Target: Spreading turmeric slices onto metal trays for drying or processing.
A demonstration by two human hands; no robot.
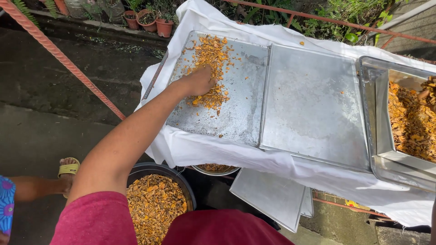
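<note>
My left hand (198,81) reaches out to the far-left flat metal tray (240,113). Its fingers are spread down onto a loose scatter of orange dried slices (211,54), and it grips nothing that I can see. At the right edge, what looks like part of my right hand (427,93) rests on the orange slices (411,122) in a deep metal tray (379,136). Only a few fingers show, so I cannot tell its grip. A bare flat tray (313,104) lies between the two.
The trays sit on a white cloth (218,152) over a table. Below stand a dark basin of orange slices (154,204), a metal bowl (215,169) and spare trays (272,195). Another person's sandalled foot (68,170) is at left. Potted plants (150,20) line the back.
</note>
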